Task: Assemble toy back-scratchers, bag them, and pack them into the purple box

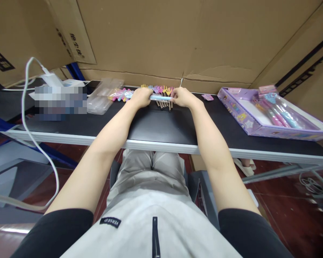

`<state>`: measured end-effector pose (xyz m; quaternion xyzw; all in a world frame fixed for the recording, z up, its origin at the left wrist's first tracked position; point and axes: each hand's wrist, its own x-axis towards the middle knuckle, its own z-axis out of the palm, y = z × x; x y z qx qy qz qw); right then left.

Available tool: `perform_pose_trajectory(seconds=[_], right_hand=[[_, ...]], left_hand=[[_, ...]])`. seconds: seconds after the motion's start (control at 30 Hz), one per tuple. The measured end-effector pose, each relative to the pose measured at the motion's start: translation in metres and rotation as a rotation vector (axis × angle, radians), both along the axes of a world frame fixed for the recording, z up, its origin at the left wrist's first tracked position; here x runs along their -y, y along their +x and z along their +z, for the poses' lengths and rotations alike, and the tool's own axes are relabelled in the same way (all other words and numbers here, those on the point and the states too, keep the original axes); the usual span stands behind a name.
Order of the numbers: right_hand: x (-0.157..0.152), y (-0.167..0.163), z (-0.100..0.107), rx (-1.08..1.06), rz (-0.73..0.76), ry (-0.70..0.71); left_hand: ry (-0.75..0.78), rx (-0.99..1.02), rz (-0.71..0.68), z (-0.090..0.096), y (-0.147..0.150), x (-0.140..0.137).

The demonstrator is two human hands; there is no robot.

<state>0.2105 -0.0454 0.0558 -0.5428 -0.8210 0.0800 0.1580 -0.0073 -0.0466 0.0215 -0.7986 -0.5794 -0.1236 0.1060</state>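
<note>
Ok, blue pen (pixel 161 97) btwn L/R fingers (pixel 174 94)

Glossy plastic sleeve (pixel 161 98), matt cardboard panel (pixel 161 39)

Two bare hands (pixel 142 97), one light-blue wrapped pen (pixel 160 97), several hand-topped pens (pixel 157 89) too crowded to count, one purple tray (pixel 234 114), at least two wrapped pens (pixel 291 115) inside it, one small pink packet (pixel 207 97)

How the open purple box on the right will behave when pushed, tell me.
The open purple box will probably slide rather than tip, being low and broad-based. It looks like printed card, so its walls may flex. The wrapped pens inside look loose and could shift.
</note>
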Motion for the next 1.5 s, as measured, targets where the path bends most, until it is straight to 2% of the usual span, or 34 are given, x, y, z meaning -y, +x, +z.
perform_pose_trajectory(seconds=[0.13, 0.3, 0.6, 0.83, 0.97, 1.07, 1.13, 1.2, 1.27, 1.4, 1.5], right_hand=[[-0.001, -0.002, -0.004, -0.208, 0.037, -0.126], [-0.001, -0.01, -0.008, -0.437, 0.116, -0.23], [0.009, -0.012, 0.0, -0.423, 0.221, -0.26], [0.028, -0.014, 0.013, -0.308, 0.23, -0.317], [0.03, -0.004, 0.022, -0.417, 0.238, -0.411], [0.02, 0.006, 0.024, -0.656, 0.161, -0.368], [0.012, 0.008, 0.02, -0.774, 0.031, -0.298], [0.004, 0.007, 0.012, -0.81, -0.124, -0.277], [0.0, 0.003, 0.002, -0.805, -0.227, -0.329], [-0.004, -0.004, -0.014, -0.856, -0.2, -0.541], [-0.005, -0.007, -0.016, -0.964, -0.146, -0.639]], left_hand=[[0.017, 0.019, -0.011, 0.001, 0.002, 0.001], [0.047, -0.012, -0.118, 0.001, 0.012, 0.004], [0.131, -0.028, -0.22, -0.007, 0.009, -0.008], [0.337, 0.001, -0.389, -0.018, 0.013, -0.022], [0.417, 0.003, -0.475, -0.022, 0.02, -0.021], [0.43, -0.006, -0.527, -0.023, 0.028, -0.016], [0.421, -0.016, -0.559, -0.021, 0.034, -0.012], [0.388, -0.021, -0.585, -0.018, 0.04, -0.006], [0.324, -0.019, -0.587, -0.014, 0.045, 0.002], [0.176, -0.012, -0.555, -0.006, 0.052, 0.015], [0.149, -0.016, -0.563, -0.002, 0.054, 0.018]])
